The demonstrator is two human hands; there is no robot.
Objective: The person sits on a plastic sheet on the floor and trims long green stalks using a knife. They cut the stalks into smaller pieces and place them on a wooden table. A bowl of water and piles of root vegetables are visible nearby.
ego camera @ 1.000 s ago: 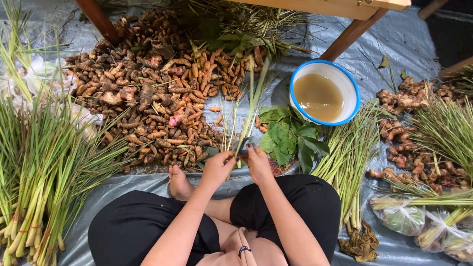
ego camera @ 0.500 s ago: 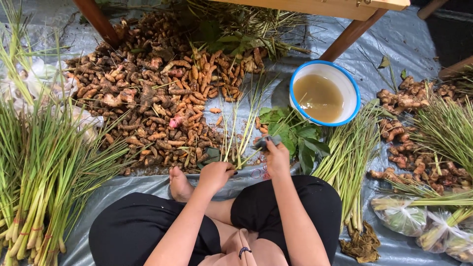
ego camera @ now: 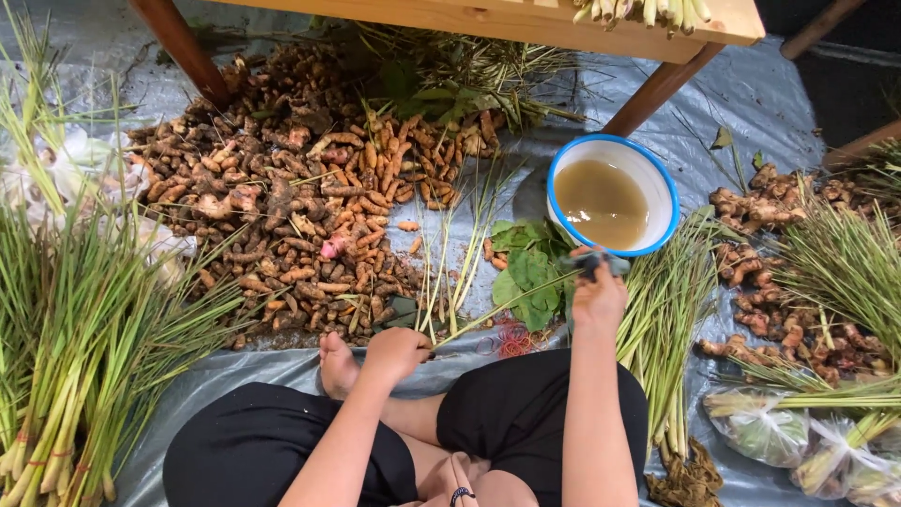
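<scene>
Grey plastic sheeting (ego camera: 770, 94) covers the floor among heaped roots (ego camera: 282, 207). Left hand (ego camera: 394, 352) is closed around the base of a small lemongrass bunch (ego camera: 450, 282); right hand (ego camera: 597, 296) pinches a dark object (ego camera: 591, 263), too blurred to identify, beside the blue-rimmed bowl (ego camera: 657, 188). Keeping the stalk bases aligned and gripped firmly seems advisable. Clear unlabelled bags (ego camera: 798, 432) lie lower right.

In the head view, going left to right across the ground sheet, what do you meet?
Lemongrass bundles → pile of turmeric-like roots → left hand gripping thin stalks → green leaves → right hand → bowl of murky water → ginger-like roots.
</scene>
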